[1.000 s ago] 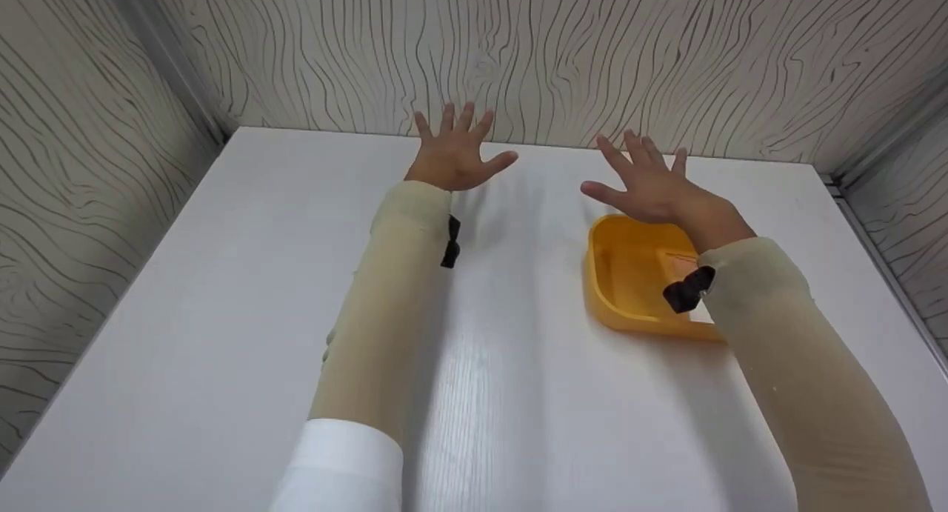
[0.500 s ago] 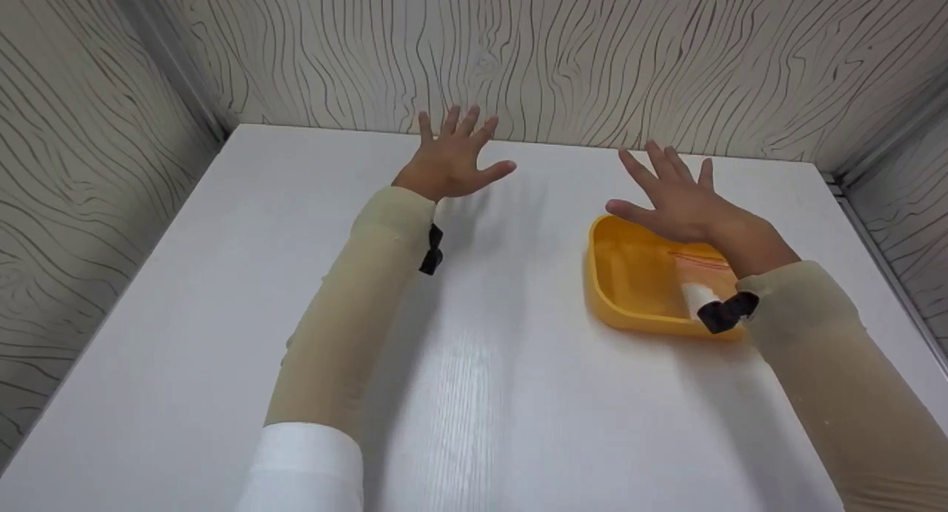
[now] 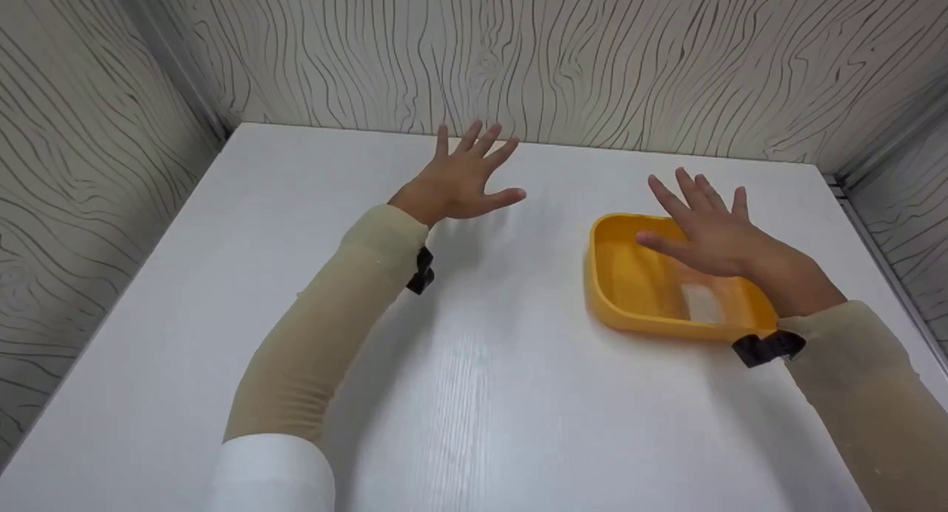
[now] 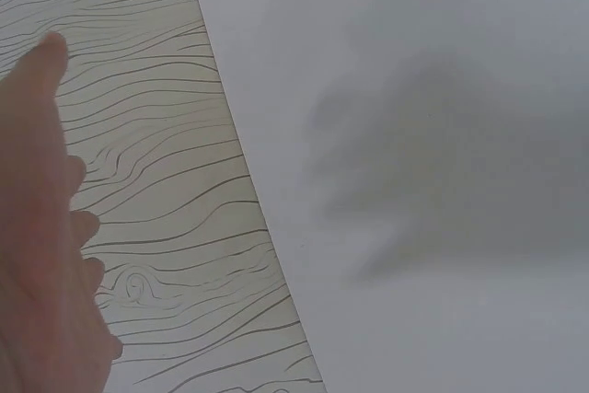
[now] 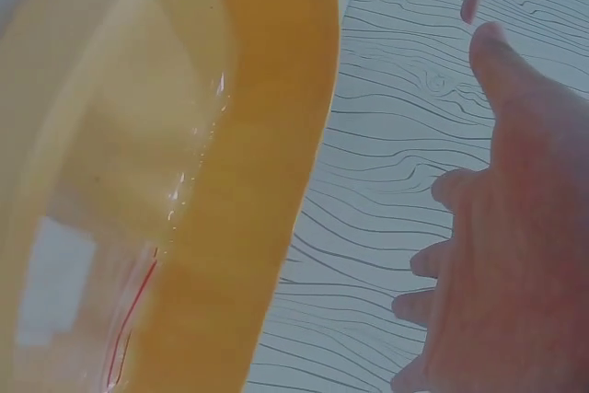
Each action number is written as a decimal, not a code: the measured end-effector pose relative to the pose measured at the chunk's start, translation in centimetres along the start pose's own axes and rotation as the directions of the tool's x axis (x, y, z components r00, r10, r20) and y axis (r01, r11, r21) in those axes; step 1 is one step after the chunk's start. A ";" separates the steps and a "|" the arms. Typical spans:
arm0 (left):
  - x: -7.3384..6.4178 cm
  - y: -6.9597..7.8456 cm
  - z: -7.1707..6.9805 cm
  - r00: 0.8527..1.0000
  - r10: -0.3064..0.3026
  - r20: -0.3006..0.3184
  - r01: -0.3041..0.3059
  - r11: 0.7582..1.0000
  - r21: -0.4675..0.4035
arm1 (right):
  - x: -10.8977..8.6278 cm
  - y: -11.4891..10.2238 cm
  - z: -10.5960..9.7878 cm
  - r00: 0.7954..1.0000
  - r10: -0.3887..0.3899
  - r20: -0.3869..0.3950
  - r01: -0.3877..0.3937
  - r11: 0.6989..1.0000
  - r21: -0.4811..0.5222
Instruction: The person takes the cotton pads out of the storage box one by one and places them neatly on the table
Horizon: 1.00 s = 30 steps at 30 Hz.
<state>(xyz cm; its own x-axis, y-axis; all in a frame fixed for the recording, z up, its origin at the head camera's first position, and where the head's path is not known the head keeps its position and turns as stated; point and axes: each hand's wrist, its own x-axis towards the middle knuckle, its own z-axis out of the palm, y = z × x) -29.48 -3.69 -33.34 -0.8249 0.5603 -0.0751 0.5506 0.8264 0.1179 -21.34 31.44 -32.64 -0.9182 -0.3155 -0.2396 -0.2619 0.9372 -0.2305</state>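
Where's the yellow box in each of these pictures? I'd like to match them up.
Head: the box is right of centre, partly hidden by the right hand.
Left wrist: not in it.
Right wrist: it fills most of the left half, cut off by the picture's edges.
Shared landmark: the patterned wall, seen in all three views.

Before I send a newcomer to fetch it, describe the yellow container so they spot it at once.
Find the white table and look at its right half. Partly hidden by the right hand in the head view sits a shallow yellow container with rounded corners. Unlike the beige sleeves, it is bright yellow, with a clear bag inside.
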 end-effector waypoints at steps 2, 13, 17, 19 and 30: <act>-0.3 0.1 0.2 1.000 0.015 0.004 -0.015 1.000 0.003 | -0.3 0.3 0.3 1.000 0.006 -0.003 -0.006 1.000 0.002; -1.5 1.2 1.1 0.997 0.073 0.016 -0.074 0.997 0.020 | -2.4 2.2 1.9 0.999 0.022 -0.034 -0.022 0.999 0.026; -1.8 1.7 1.5 0.996 0.089 0.022 -0.090 0.996 0.022 | -3.3 3.0 2.5 0.998 0.027 -0.054 -0.025 0.999 0.037; -2.0 1.9 1.8 0.995 0.099 0.021 -0.099 0.995 0.018 | -3.7 3.4 2.8 0.998 0.024 -0.063 -0.022 0.999 0.037; -2.4 2.5 3.0 0.991 0.133 0.025 -0.134 0.991 0.017 | -5.6 5.9 4.5 0.995 0.017 -0.094 -0.010 0.997 0.078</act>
<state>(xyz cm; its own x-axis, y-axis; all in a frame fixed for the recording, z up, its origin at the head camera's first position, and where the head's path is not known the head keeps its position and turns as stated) -25.71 -2.79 -35.80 -0.7407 0.6667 -0.0832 0.6581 0.7448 0.1101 -16.37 38.09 -36.94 -0.9464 -0.2842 -0.1537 -0.2292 0.9258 -0.3007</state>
